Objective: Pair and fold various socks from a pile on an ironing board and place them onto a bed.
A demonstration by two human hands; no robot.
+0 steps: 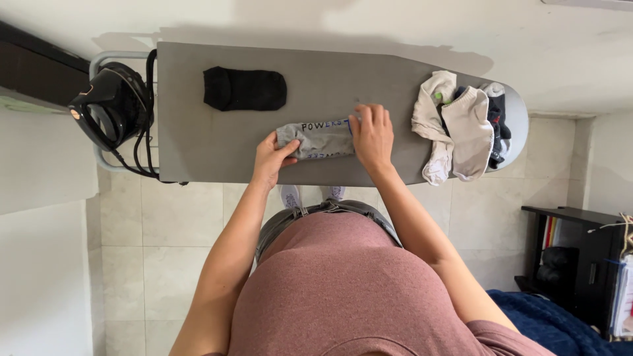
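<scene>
Nearest the head camera, a mauve-pink shirt [343, 290] fills the lower frame, with both bare forearms reaching away from it to a grey ironing board [198, 132] that is seen from directly above.

On the board's near half, a grey sock [320, 140] with dark lettering is laid lengthwise. Its end toward the iron is pinched by the left hand [269, 160], thumb on top and fingers curled under the edge. The right hand [372, 135] is pressed flat over the other end, fingers spread narrowly and bent at the knuckles; whether cloth is gripped beneath it cannot be told.

Well apart from the hands, toward the far edge, a black sock [245, 89] is laid flat. At the board's rounded end, just beside the right hand, a heap of white and dark socks [461, 125] is piled, with part of it hanging over the near edge. A black iron [109, 105] is parked on the metal rest at the square end, its cord [146, 135] looped down the side. A tiled floor [158, 250] is seen below, and a dark shelf unit [580, 264] stands at the right.

Several risks can be judged from this. The grey sock lies close to the near edge, so it could be dragged off by a sideways pull of the left hand. The overhanging heap could be knocked to the floor if brushed by the right forearm. The hanging cord could be snagged by a knee or hip, and the iron pulled from its rest; whether it is hot cannot be told.
</scene>
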